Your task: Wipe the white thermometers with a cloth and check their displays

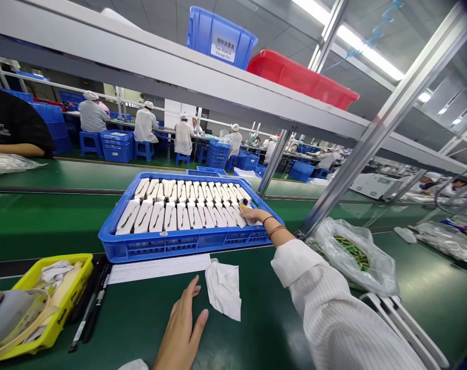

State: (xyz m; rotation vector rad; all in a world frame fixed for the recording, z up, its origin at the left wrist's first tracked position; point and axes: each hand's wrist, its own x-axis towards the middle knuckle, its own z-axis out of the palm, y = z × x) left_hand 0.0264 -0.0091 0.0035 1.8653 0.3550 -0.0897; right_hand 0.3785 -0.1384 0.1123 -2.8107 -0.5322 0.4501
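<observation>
My right hand (pixel 251 214) reaches into the right end of a blue crate (pixel 148 241). Its fingers close around the last white part (pixel 237 216) of the near row, and something yellow covers one fingertip. Two rows of similar white parts (pixel 183 216), each with a dark slot, stand on edge in the crate. My left hand (pixel 181 326) hovers over or rests on the green tabletop, fingers stretched and thumb apart, holding nothing. Just right of it lies a crumpled white cloth (pixel 224 290).
A yellow tray (pixel 59 313) with a bottle stands left, beside black pens (pixel 90 308). Paper (pixel 156 268) lies before the crate. Right are a plastic bag (pixel 352 252) of small green pieces and white strips (pixel 406 324). A metal post (pixel 372 133) rises nearby; people sit beyond.
</observation>
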